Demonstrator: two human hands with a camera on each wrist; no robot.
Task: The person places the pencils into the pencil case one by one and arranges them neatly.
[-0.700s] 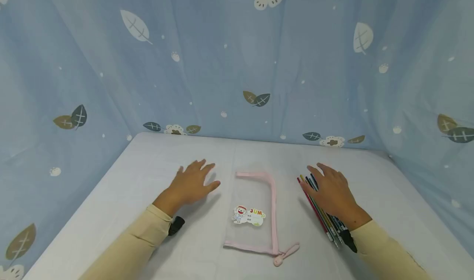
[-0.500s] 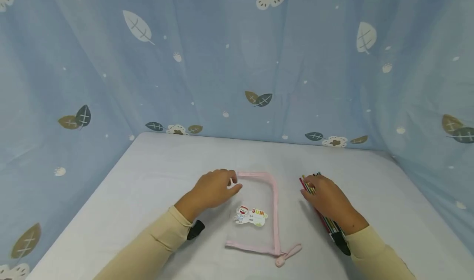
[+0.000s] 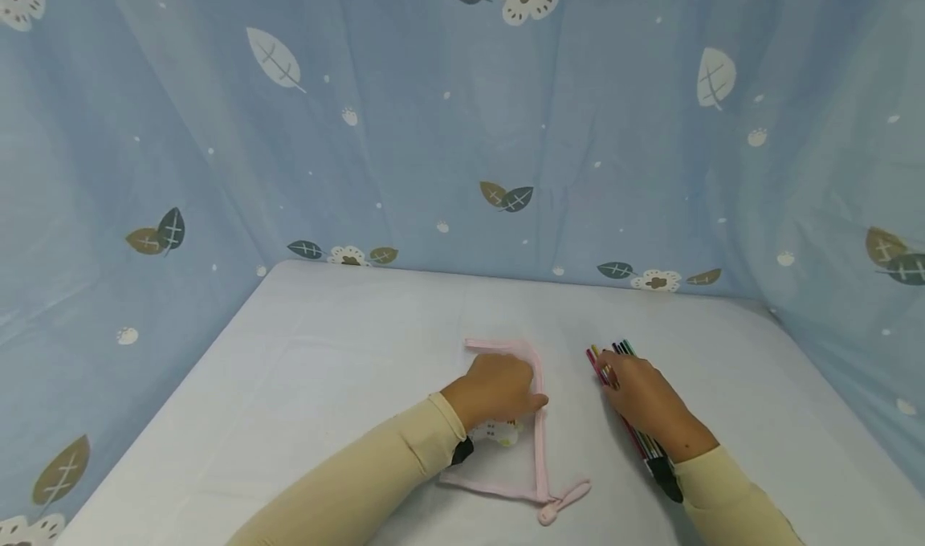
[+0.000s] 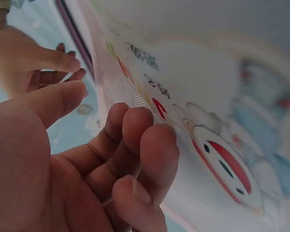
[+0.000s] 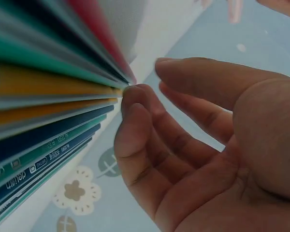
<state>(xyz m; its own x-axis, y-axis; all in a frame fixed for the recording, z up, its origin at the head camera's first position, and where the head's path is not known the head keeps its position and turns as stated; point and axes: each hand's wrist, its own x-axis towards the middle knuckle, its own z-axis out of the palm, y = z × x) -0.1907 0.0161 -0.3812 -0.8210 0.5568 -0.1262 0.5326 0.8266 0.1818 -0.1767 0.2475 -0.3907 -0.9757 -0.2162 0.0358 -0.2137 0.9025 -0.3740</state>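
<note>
A clear mesh pouch with pink zipper edging (image 3: 540, 458) lies flat at the middle of the table. My left hand (image 3: 499, 385) is over its upper part, thumb by the right-hand zipper edge. In the left wrist view, loosely bent fingers (image 4: 157, 150) lie close over the mesh beside a cartoon label (image 4: 222, 164), with the thumb apart from them. To the right lies a bundle of coloured pencils (image 5: 43, 140). My right hand (image 3: 646, 397) is over it, bent fingertips (image 5: 135, 121) right at the pencils' far ends and the thumb apart. Palm and wrist hide most of the bundle.
A pink rabbit-shaped zipper pull (image 3: 560, 504) hangs off the pouch's near right corner. White cloth covers the table (image 3: 347, 329). Blue curtain (image 3: 405, 144) with leaf and flower prints stands along the back and both sides.
My left hand has moved right, from beside the pouch to over it, and its spread fingers have bent. My right hand has lowered onto the pencils, its fingers bending too.
</note>
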